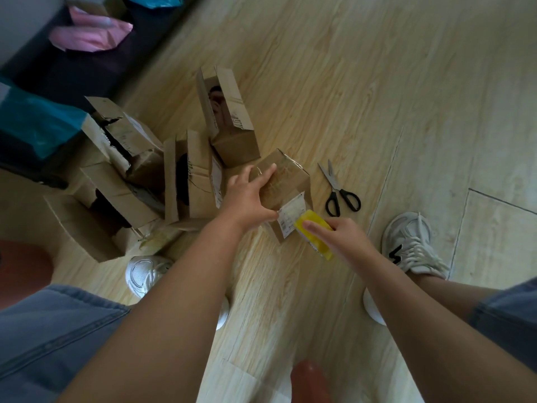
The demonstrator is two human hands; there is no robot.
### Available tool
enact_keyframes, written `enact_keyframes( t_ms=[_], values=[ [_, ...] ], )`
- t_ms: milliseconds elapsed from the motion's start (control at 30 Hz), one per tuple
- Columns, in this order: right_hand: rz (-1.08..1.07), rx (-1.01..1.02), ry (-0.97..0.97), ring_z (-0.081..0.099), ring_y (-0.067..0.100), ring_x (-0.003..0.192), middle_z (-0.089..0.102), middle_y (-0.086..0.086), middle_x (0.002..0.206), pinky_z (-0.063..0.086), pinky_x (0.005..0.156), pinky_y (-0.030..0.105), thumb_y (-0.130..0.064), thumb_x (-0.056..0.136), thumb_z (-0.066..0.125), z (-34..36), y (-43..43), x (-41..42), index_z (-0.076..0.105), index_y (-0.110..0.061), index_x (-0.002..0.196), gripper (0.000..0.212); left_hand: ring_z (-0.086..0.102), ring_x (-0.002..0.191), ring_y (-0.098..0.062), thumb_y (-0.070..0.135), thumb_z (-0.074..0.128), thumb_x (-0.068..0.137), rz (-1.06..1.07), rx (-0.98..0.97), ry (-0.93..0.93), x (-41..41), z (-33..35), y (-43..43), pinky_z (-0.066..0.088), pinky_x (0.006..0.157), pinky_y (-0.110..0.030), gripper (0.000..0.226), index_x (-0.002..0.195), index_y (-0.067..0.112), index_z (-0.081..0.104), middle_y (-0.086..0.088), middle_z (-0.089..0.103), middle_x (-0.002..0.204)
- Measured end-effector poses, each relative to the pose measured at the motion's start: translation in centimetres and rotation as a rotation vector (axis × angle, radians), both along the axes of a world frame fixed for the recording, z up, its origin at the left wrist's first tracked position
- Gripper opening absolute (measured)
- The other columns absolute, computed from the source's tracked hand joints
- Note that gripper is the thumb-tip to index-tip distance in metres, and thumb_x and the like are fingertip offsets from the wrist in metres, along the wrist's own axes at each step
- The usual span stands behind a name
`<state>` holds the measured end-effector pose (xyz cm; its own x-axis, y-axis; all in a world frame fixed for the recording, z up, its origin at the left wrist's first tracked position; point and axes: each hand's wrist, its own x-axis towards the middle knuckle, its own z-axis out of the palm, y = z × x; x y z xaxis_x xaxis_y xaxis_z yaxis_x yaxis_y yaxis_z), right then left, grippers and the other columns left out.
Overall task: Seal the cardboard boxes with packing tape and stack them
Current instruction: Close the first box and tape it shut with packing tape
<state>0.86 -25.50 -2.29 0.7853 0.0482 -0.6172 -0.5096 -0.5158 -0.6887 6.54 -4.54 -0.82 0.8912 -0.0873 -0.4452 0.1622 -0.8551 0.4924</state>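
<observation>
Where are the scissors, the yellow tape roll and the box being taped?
scissors (336, 187), head view, on the pivot where the blades cross.
tape roll (311, 219), head view, on its yellow upper end.
box (283, 181), head view, on its brown top face.

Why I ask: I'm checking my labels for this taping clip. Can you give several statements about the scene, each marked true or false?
1. The left hand rests on the box with the white label. True.
2. The right hand holds the scissors. False: it grips the yellow tape roll; the scissors lie on the floor.
3. The scissors lie to the right of that box. True.
4. The other boxes are all sealed. False: several show open gaps between their flaps.
</observation>
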Motion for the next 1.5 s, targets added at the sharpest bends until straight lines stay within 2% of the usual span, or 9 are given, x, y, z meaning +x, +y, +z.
enact_keyframes(
  t_ms=[67, 167, 300, 400, 567, 933, 1167, 1400, 1500],
  values=[
    [-0.028, -0.032, 0.001, 0.056, 0.009, 0.058, 0.058, -0.006, 0.061, 0.041, 0.055, 0.024, -0.060, 0.090, 0.061, 0.1, 0.1, 0.2, 0.066, -0.021, 0.075, 0.042, 0.004, 0.149, -0.023, 0.029, 0.080, 0.074, 0.006, -0.013, 0.029, 0.1, 0.2, 0.0, 0.023, 0.117, -0.042, 0.102, 0.151, 0.053, 0.017, 0.002, 0.005, 0.164],
    [-0.080, -0.200, 0.000, 0.035, 0.010, 0.043, 0.035, -0.008, 0.045, 0.028, 0.049, 0.027, -0.068, 0.088, 0.057, 0.1, 0.3, 0.7, 0.042, -0.017, 0.056, 0.062, -0.012, 0.151, -0.020, 0.034, 0.076, 0.078, -0.041, -0.003, 0.095, 0.1, 0.2, -0.3, 0.017, 0.120, -0.049, 0.103, 0.151, 0.055, 0.007, 0.006, -0.013, 0.165],
    [-0.050, -0.416, 0.045, 0.033, 0.015, 0.046, 0.034, -0.002, 0.051, 0.026, 0.050, 0.029, -0.075, 0.086, 0.052, -0.5, 1.0, 1.0, 0.037, -0.017, 0.057, 0.067, -0.029, 0.147, -0.019, 0.067, 0.054, 0.085, -0.141, 0.078, 0.142, -0.7, 0.1, -0.8, 0.008, 0.119, -0.058, 0.092, 0.149, 0.056, -0.011, 0.010, -0.033, 0.159],
    [-0.038, -0.452, 0.076, 0.044, 0.016, 0.051, 0.045, 0.000, 0.056, 0.032, 0.052, 0.027, -0.078, 0.087, 0.046, -1.2, 1.5, 0.9, 0.046, -0.014, 0.061, 0.069, -0.023, 0.149, -0.028, 0.087, 0.025, 0.081, -0.142, 0.254, 0.024, -1.4, -0.4, -1.8, -0.005, 0.120, -0.059, 0.087, 0.151, 0.051, -0.013, -0.001, -0.024, 0.163],
    [-0.010, -0.504, 0.093, 0.051, 0.016, 0.055, 0.055, 0.002, 0.063, 0.031, 0.049, 0.026, -0.078, 0.089, 0.039, -1.6, 1.2, 0.4, 0.054, -0.013, 0.065, 0.071, -0.010, 0.150, -0.042, 0.079, 0.013, 0.089, -0.130, 0.445, -0.077, -1.7, -1.0, -4.5, -0.007, 0.119, -0.061, 0.082, 0.155, 0.034, -0.005, -0.020, -0.008, 0.163],
    [0.002, -0.389, 0.093, 0.064, 0.019, 0.069, 0.066, 0.005, 0.075, 0.041, 0.053, 0.027, -0.073, 0.092, 0.041, -2.4, 1.0, -0.2, 0.071, -0.013, 0.091, 0.067, 0.023, 0.139, -0.045, 0.067, 0.023, 0.096, -0.200, 0.568, -0.151, -2.1, -1.0, -5.6, 0.026, 0.110, -0.060, 0.076, 0.153, 0.020, 0.004, -0.032, 0.017, 0.153],
    [0.042, -0.354, -0.019, 0.048, 0.012, 0.058, 0.052, -0.001, 0.066, 0.031, 0.050, 0.028, -0.055, 0.096, 0.055, -1.8, 0.1, 0.9, 0.048, -0.019, 0.069, 0.046, 0.034, 0.132, -0.035, 0.078, 0.053, 0.076, 0.020, 0.360, -0.079, -0.5, 0.2, -4.7, 0.037, 0.103, -0.044, 0.108, 0.155, 0.028, -0.001, -0.016, 0.029, 0.149],
    [0.098, -0.313, -0.006, 0.062, 0.016, 0.079, 0.066, 0.002, 0.088, 0.051, 0.069, 0.035, -0.051, 0.097, 0.057, -1.8, 0.4, 2.2, 0.062, -0.014, 0.101, 0.038, 0.041, 0.128, -0.033, 0.079, 0.053, 0.073, 0.006, 0.337, -0.066, -0.1, -0.5, -3.8, 0.043, 0.095, -0.042, 0.108, 0.155, 0.041, -0.008, -0.013, 0.035, 0.145],
    [0.127, -0.334, -0.022, 0.058, 0.011, 0.070, 0.062, -0.002, 0.080, 0.043, 0.056, 0.028, -0.051, 0.097, 0.057, -1.9, 0.4, 3.0, 0.063, -0.015, 0.106, 0.037, 0.044, 0.126, -0.032, 0.080, 0.055, 0.072, 0.025, 0.344, -0.081, 0.1, -0.5, -3.7, 0.045, 0.089, -0.040, 0.109, 0.156, 0.038, -0.002, -0.014, 0.037, 0.141]
  ],
)
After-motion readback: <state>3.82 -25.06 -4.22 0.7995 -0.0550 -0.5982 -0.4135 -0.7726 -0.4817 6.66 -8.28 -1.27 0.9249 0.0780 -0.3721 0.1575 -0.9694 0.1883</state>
